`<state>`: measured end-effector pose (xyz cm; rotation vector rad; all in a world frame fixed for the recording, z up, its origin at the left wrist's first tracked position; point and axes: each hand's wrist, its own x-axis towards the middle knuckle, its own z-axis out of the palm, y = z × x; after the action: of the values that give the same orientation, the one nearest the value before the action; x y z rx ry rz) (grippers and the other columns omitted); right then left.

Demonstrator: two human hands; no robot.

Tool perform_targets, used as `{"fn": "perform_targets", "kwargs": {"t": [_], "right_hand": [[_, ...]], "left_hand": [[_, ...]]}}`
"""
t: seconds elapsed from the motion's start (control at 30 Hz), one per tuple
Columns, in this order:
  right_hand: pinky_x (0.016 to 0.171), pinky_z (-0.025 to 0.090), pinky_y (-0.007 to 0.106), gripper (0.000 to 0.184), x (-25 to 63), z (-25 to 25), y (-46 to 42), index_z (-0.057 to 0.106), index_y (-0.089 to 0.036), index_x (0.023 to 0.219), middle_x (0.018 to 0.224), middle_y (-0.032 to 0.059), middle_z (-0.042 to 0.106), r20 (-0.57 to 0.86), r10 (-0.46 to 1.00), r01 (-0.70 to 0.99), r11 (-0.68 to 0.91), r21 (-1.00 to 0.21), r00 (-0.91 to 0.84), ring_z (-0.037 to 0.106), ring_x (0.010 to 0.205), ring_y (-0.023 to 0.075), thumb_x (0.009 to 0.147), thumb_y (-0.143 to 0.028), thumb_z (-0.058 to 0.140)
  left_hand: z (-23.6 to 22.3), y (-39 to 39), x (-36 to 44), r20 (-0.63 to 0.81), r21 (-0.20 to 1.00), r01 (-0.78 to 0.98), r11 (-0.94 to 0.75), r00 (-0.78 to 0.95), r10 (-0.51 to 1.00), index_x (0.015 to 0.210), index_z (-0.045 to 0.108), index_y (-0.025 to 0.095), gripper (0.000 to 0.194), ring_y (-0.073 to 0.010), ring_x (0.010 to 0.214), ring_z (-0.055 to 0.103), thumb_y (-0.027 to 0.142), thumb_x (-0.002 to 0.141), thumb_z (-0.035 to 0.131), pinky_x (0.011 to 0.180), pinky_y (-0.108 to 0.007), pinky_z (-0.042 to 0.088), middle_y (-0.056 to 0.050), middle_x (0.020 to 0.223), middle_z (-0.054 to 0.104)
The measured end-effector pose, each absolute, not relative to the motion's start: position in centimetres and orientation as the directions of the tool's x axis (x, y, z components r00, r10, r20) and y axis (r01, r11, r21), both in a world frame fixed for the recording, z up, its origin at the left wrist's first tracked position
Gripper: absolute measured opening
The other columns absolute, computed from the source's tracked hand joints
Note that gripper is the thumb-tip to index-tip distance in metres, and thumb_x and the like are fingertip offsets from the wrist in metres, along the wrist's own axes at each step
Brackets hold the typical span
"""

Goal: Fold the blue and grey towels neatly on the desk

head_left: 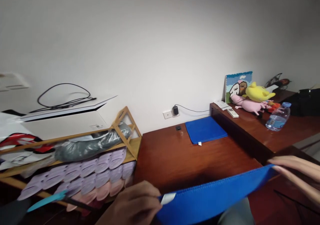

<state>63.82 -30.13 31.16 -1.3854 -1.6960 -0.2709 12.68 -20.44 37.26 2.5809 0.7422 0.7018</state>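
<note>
We note the blue cloth (212, 195) stretched in front of the wooden surface (160, 158), its labelled end clamped in the grip of the left hand (140, 200), its other end pinched by the right hand (297, 171). We judge that uneven pull could free a corner and fold it; overreaching might ruck the flat second cloth (206, 130) beyond.

No readable text; print (96, 126) on white box (66, 123), bottle label (275, 122) too small.
</note>
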Motion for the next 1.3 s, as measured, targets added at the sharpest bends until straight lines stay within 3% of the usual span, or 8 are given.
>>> {"fn": "perform_targets", "kwargs": {"t": [0.1,0.2,0.4,0.53,0.7,0.83,1.03,1.3], "right_hand": [[0.065,0.065,0.033,0.031,64.8,31.8,-26.3,0.079,-0.035,0.108,0.097,0.0051,0.081,0.525,0.850,0.781,0.297,-0.549,0.045,0.077,0.074,0.0243,0.091,-0.057,0.066],[0.066,0.064,0.032,0.043,66.2,31.4,-20.1,0.078,-0.027,0.104,0.089,0.0057,0.081,0.345,0.938,0.712,0.214,-0.669,0.043,0.076,0.070,0.0238,0.092,-0.064,0.060],[0.082,0.059,0.035,0.032,70.5,32.0,-4.9,0.076,-0.024,0.097,0.096,0.0067,0.082,0.436,0.899,0.799,0.230,-0.556,0.045,0.076,0.085,0.0254,0.090,-0.050,0.059],[0.083,0.058,0.036,0.026,72.8,33.7,3.0,0.075,-0.022,0.097,0.098,0.0093,0.081,0.581,0.806,0.857,0.215,-0.468,0.115,0.075,0.088,0.0260,0.089,-0.040,0.058],[0.087,0.056,0.036,0.028,74.6,29.9,6.8,0.073,-0.017,0.105,0.104,0.0116,0.078,0.636,0.748,0.887,0.146,-0.438,0.191,0.073,0.092,0.0244,0.092,-0.032,0.053],[0.089,0.053,0.034,0.031,74.2,21.8,6.6,0.070,-0.016,0.113,0.117,0.0137,0.073,0.505,0.828,0.921,-0.035,-0.388,0.244,0.071,0.101,0.0245,0.096,-0.023,0.045],[0.072,0.050,0.033,0.043,71.7,11.1,4.9,0.069,-0.018,0.122,0.129,0.0158,0.068,0.113,0.928,0.918,-0.322,-0.230,0.354,0.074,0.084,0.0234,0.099,-0.015,0.033],[0.077,0.051,0.033,0.045,73.1,7.2,3.7,0.067,-0.022,0.127,0.136,0.0130,0.066,0.138,0.910,0.883,-0.327,-0.337,0.390,0.075,0.095,0.0264,0.101,-0.027,0.031]], "left_hand": [[35.2,-15.6,14.9,0.302,0.546,0.464,-0.697,0.667,0.681,0.091,0.071,0.027,0.006,-0.0153,0.082,0.071,0.022,0.091,0.067,0.078,-0.025,0.057,0.001,0.090,0.077],[33.4,-9.5,17.8,0.212,0.656,0.477,-0.586,0.628,0.749,0.096,0.069,0.024,0.011,-0.0171,0.087,0.070,0.032,0.089,0.071,0.081,-0.028,0.057,-0.001,0.094,0.076],[33.2,4.1,24.9,0.331,0.732,0.354,-0.582,0.562,0.758,0.097,0.065,0.022,0.017,-0.0180,0.084,0.071,0.030,0.084,0.073,0.075,-0.028,0.056,-0.001,0.090,0.075],[33.5,10.6,29.2,0.561,0.637,0.385,-0.667,0.362,0.744,0.102,0.069,0.022,0.018,-0.0202,0.095,0.074,0.022,0.084,0.071,0.088,-0.032,0.058,-0.004,0.097,0.079],[29.0,13.3,32.0,0.618,0.541,0.474,-0.695,0.336,0.711,0.107,0.074,0.022,0.018,-0.0217,0.105,0.073,0.021,0.094,0.062,0.098,-0.038,0.055,-0.006,0.110,0.079],[20.8,13.1,33.8,0.565,0.472,0.559,-0.682,0.402,0.720,0.100,0.076,0.022,0.017,-0.0237,0.102,0.072,0.016,0.093,0.063,0.098,-0.042,0.053,-0.006,0.105,0.080],[9.3,10.7,36.0,0.466,0.398,0.651,-0.646,0.463,0.754,0.089,0.074,0.021,0.022,-0.0233,0.088,0.071,0.005,0.089,0.060,0.083,-0.037,0.055,-0.004,0.089,0.077],[6.5,10.0,35.8,0.478,0.302,0.652,-0.696,0.528,0.702,0.098,0.068,0.022,0.026,-0.0228,0.096,0.066,0.006,0.094,0.047,0.089,-0.039,0.053,-0.005,0.097,0.072]]}}
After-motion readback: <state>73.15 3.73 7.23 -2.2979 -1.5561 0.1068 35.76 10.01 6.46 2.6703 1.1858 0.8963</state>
